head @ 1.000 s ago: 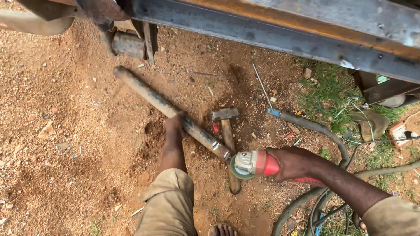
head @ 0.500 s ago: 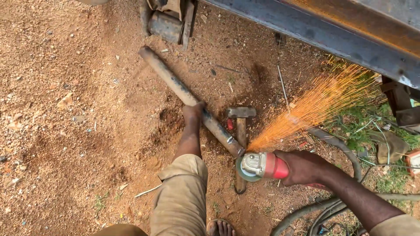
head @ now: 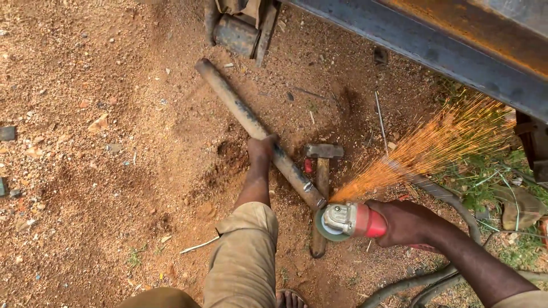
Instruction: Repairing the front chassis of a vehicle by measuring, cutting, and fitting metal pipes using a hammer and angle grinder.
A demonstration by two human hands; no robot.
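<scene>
- Your left hand (head: pixel 261 149) grips the rusty steel pipe (head: pixel 251 128), which lies slantwise on the red dirt ground (head: pixel 103 171).
- A hammer (head: pixel 322 171) lies just beside the pipe's near end.
- Your right hand (head: pixel 406 222) clasps the red angle grinder (head: pixel 348 221), its disc at the pipe's near end, sparks (head: pixel 434 151) flying right.

You are working in even, soft daylight; the red soil beside your left hand (head: pixel 261 147) shows only faint, short shadows. Above your right hand (head: pixel 406 222) the dark steel beam (head: pixel 434 48) casts shade along the ground beneath it. The spray of sparks (head: pixel 434 148) fanning up and away from your right hand is the brightest thing here, streaked by motion. Gravel near both hands stays sharp; the edges bow slightly.
</scene>
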